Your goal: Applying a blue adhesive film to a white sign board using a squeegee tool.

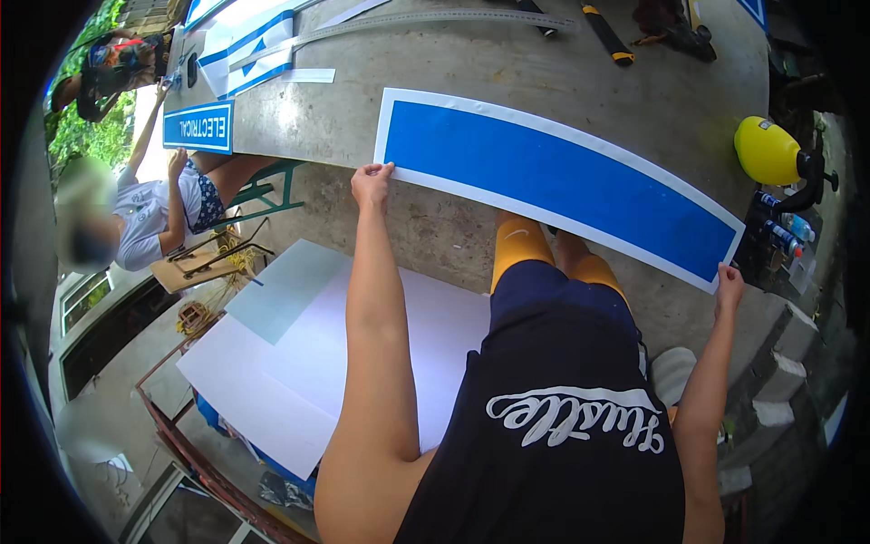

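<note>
A long blue sign panel with a white border spans the space in front of me, partly over the near edge of the grey table. My left hand pinches its near left corner between thumb and fingers. At the other end, my right hand grips the near right corner the same way. Both arms reach forward, and the panel's near edge hangs above my knees. Its blue face is plain, with no lettering on it.
The grey table holds a long metal ruler, a yellow-black cutter and a small blue sign. A co-worker sits at the left. White sheets lie behind on the left; a yellow sprayer stands at right.
</note>
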`<state>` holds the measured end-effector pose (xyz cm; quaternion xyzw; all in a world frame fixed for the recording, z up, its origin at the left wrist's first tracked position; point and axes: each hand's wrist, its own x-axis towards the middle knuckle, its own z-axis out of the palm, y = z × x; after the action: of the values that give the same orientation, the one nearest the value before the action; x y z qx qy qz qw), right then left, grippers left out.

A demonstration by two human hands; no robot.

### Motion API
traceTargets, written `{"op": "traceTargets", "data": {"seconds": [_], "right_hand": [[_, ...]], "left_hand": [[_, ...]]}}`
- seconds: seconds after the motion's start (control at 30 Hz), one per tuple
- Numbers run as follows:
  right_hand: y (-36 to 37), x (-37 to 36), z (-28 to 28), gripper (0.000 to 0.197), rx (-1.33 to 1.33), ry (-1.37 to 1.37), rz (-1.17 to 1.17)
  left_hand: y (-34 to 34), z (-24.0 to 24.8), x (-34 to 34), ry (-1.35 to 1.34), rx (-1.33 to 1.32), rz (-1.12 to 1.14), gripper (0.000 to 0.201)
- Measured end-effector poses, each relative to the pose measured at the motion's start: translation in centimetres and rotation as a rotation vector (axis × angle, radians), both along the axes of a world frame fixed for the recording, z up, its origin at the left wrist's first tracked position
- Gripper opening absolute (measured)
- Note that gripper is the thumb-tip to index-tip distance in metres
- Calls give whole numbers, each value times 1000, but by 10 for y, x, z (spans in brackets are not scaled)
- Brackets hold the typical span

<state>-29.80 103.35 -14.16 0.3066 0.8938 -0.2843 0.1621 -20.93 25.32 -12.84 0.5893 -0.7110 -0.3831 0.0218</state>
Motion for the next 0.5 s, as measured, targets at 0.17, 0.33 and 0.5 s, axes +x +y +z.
{"op": "traceTargets", "data": {"seconds": [0.17, 0.33, 0.5], "right_hand": [[4, -20, 13, 22, 83, 39, 86], [-19, -49, 16, 21, 105, 74, 120], [-46, -62, 29, 21, 137, 101, 203]], "left_hand": [[10, 4, 18, -47, -196, -59, 27], [21, 5, 27, -15, -360, -227, 24], [37, 6, 4, -72, -321, -218, 31]]}}
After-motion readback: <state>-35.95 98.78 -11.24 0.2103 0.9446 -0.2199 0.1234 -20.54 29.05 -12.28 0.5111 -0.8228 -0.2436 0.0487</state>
